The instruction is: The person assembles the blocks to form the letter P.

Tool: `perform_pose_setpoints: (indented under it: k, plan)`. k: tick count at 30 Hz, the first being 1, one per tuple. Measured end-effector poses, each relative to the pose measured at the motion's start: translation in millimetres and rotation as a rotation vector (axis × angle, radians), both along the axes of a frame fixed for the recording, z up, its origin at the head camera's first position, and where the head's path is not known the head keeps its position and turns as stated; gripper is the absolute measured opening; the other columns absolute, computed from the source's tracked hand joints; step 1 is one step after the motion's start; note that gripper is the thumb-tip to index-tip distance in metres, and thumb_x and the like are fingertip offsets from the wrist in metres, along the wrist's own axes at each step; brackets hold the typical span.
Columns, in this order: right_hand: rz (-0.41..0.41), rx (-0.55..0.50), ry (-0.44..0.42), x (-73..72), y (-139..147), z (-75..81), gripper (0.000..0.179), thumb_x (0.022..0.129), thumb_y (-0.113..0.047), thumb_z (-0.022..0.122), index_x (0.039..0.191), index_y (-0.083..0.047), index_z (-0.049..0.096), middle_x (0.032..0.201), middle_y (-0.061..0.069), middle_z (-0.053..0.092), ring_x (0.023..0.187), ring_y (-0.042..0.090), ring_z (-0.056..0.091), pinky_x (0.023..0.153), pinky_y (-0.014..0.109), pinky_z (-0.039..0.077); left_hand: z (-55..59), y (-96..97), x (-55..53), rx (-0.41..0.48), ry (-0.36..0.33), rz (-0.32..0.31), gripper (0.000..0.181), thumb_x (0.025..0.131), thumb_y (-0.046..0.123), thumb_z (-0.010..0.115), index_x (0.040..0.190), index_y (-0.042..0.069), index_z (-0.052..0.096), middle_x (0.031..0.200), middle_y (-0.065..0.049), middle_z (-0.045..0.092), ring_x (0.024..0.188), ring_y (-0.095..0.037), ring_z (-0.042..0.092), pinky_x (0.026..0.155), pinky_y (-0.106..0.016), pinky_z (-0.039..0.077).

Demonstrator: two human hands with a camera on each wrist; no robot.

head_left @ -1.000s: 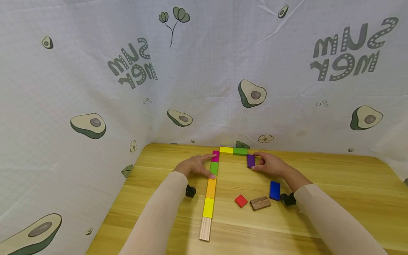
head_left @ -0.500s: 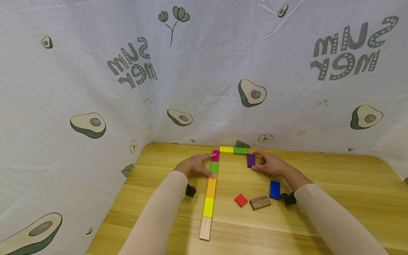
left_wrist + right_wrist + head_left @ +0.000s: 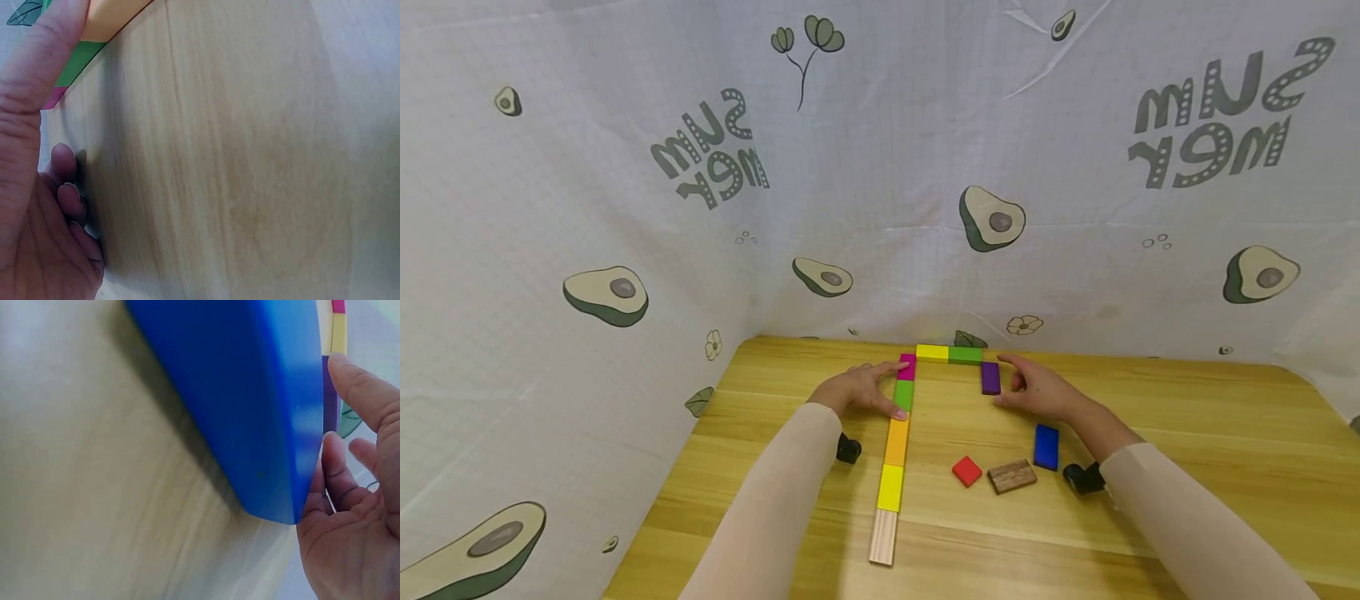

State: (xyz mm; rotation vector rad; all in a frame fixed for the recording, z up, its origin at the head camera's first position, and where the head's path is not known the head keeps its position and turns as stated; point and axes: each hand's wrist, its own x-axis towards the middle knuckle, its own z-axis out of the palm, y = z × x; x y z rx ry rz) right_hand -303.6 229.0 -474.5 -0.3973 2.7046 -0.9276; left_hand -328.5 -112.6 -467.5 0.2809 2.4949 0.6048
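My left hand (image 3: 856, 389) rests beside a row of flat blocks, index fingertip on the magenta block (image 3: 908, 363) and thumb near where the green block (image 3: 904, 395) meets the orange block (image 3: 897, 442). A yellow block (image 3: 891, 488) and a pale wood block (image 3: 883, 537) continue that row toward me. At the back, a second yellow block (image 3: 932, 353) joins another green block (image 3: 965, 356). Just below that green block's right end lies a purple block (image 3: 990, 378). To its right, my right hand (image 3: 1041, 392) holds nothing, thumb and index spread slightly away from it.
A red block (image 3: 967, 472), a dark brown wood block (image 3: 1012, 477) and a blue block (image 3: 1047, 447) lie loose nearer me. In the right wrist view the blue block fills much of the foreground. A printed white cloth (image 3: 895, 250) hangs behind the wooden table (image 3: 1210, 433).
My right thumb and index have come off the purple block, and the hand has shifted slightly right. The purple block stays in place, as does my left hand.
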Motion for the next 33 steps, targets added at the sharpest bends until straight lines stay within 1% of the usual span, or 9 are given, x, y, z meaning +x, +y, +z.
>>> perform_pose_setpoints:
  k: [3,6,9,12,17,23,28,30,33]
  plan:
    - [0.019,0.002,0.020,7.4,0,0.9,0.084,0.093,-0.036,0.076,0.156,0.000,0.033,0.101,0.010,0.059,0.087,0.022,0.054,0.076,0.034,0.048,0.1,-0.2,0.8,0.001,-0.003,0.003,0.101,0.072,0.066,0.083,0.156,0.051,0.030,0.172,-0.013,0.017,0.158,-0.040,0.016,0.120,-0.073,0.022]
    - [0.038,0.007,0.029,14.9,-2,2.1,0.082,0.093,-0.035,0.076,0.156,-0.001,0.035,0.111,0.013,0.062,0.098,0.026,0.056,0.088,0.044,0.053,0.8,-0.3,2.4,-0.002,-0.004,0.006,0.101,0.073,0.066,0.083,0.157,0.051,0.030,0.172,-0.013,0.017,0.158,-0.040,0.015,0.120,-0.073,0.022]
    - [0.057,0.013,0.029,22.8,-4,3.9,0.081,0.094,-0.035,0.075,0.156,-0.002,0.036,0.120,0.016,0.063,0.107,0.029,0.058,0.098,0.055,0.052,2.1,0.0,4.0,-0.005,-0.004,0.007,0.100,0.073,0.066,0.083,0.157,0.051,0.030,0.172,-0.013,0.017,0.158,-0.040,0.015,0.120,-0.073,0.022]
    - [0.066,0.020,0.034,30.5,-5,5.0,0.079,0.094,-0.036,0.075,0.155,-0.003,0.038,0.125,0.017,0.062,0.114,0.032,0.059,0.103,0.059,0.050,2.7,0.5,4.9,-0.008,-0.003,0.009,0.100,0.073,0.066,0.083,0.156,0.051,0.030,0.172,-0.014,0.017,0.158,-0.040,0.015,0.120,-0.073,0.022]
    - [0.091,0.005,0.043,42.3,-8,6.7,0.076,0.094,-0.037,0.075,0.153,-0.003,0.042,0.131,0.020,0.060,0.120,0.035,0.058,0.105,0.059,0.049,2.3,0.8,4.4,-0.006,-0.002,0.008,0.100,0.072,0.066,0.083,0.156,0.052,0.030,0.172,-0.013,0.017,0.159,-0.040,0.015,0.120,-0.074,0.021]
    - [0.127,0.000,0.021,53.2,-15,8.8,0.073,0.093,-0.040,0.075,0.152,-0.008,0.045,0.129,0.015,0.062,0.120,0.033,0.059,0.105,0.058,0.050,1.8,0.6,2.5,-0.008,0.001,0.014,0.101,0.071,0.067,0.083,0.156,0.052,0.030,0.172,-0.013,0.017,0.159,-0.040,0.015,0.120,-0.074,0.022]
    - [0.183,-0.020,0.017,61.4,-22,11.7,0.070,0.093,-0.037,0.076,0.150,-0.008,0.047,0.124,0.009,0.063,0.116,0.027,0.060,0.100,0.051,0.053,1.9,0.8,1.8,-0.003,-0.003,0.019,0.102,0.070,0.067,0.084,0.156,0.052,0.030,0.172,-0.014,0.017,0.158,-0.040,0.016,0.119,-0.074,0.022]
    - [0.200,-0.035,0.007,65.2,-25,13.3,0.067,0.092,-0.035,0.077,0.148,-0.008,0.050,0.121,0.006,0.063,0.113,0.023,0.059,0.097,0.047,0.054,2.0,0.8,1.8,0.000,-0.005,0.019,0.102,0.070,0.067,0.084,0.156,0.052,0.030,0.172,-0.014,0.017,0.158,-0.040,0.016,0.119,-0.074,0.022]
    - [0.218,-0.030,-0.013,71.1,-31,14.7,0.060,0.091,-0.033,0.078,0.142,-0.009,0.056,0.114,0.001,0.064,0.106,0.018,0.059,0.092,0.041,0.055,2.1,0.6,1.9,0.006,-0.006,0.017,0.102,0.070,0.066,0.084,0.156,0.052,0.031,0.172,-0.014,0.017,0.158,-0.040,0.016,0.120,-0.073,0.022]
